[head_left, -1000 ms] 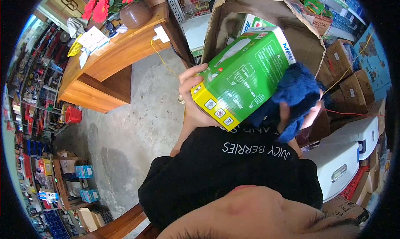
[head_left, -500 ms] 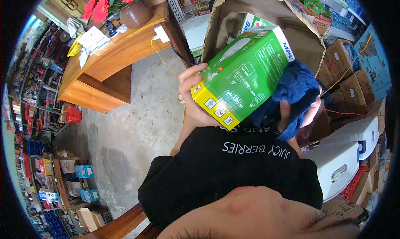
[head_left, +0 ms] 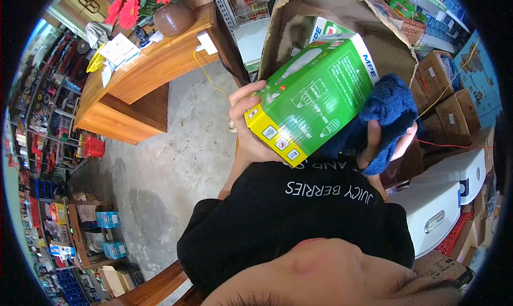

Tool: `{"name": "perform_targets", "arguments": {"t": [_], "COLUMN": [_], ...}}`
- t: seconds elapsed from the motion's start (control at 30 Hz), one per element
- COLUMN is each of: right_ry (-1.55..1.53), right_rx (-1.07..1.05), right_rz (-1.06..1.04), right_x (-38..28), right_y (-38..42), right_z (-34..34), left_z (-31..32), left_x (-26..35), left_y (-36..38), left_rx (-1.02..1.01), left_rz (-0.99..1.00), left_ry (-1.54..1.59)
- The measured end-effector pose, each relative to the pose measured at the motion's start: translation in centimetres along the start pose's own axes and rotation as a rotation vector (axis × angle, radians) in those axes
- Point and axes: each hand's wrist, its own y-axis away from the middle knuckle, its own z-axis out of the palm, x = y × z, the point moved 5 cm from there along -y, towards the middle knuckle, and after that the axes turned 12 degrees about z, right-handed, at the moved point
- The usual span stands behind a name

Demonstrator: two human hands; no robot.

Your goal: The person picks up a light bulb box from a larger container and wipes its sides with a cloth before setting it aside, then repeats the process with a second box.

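Observation:
A green, white and yellow bulb box (head_left: 320,92) is tilted in front of my chest. My left hand (head_left: 247,119) grips its lower left end, with fingers curled over the edge and the palm beneath. A dark blue cloth (head_left: 393,100) is bunched in my right hand (head_left: 382,143), whose fingers are wrapped round it. The cloth lies beside the right edge of the box, close against it. Behind the box stands an open cardboard carton (head_left: 393,44) with another green and white box (head_left: 329,28) inside.
A wooden desk (head_left: 128,111) with a flower pot (head_left: 175,18) stands at the upper left. Stocked shelves (head_left: 45,108) line the far left. White cases (head_left: 430,210) and brown cartons (head_left: 454,116) are at the right. A yellow cord (head_left: 211,79) hangs by the desk.
My right hand and the blue cloth have shifted slightly right, uncovering more of the box's right edge. The box and my left hand have barely moved.

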Motion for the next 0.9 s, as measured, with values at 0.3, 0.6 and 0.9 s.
{"name": "perform_targets", "arguments": {"t": [0.3,0.6,0.9], "right_ry": [0.094,-0.025,-0.028], "right_rx": [-0.270,-0.001,-0.112], "right_rz": [-0.226,-0.049,-0.144], "right_x": [-2.1,-0.1,-1.2], "right_y": [-0.4,-0.2,-0.1], "right_z": [1.1,-0.1,0.8], "left_z": [0.3,0.2,0.2], "left_x": [0.3,0.2,0.2], "left_y": [-0.1,0.0,0.0], "left_rx": [0.051,0.026,0.021], "left_rz": [-0.056,-0.041,-0.025], "left_ry": [-0.012,-0.037,0.013]}}
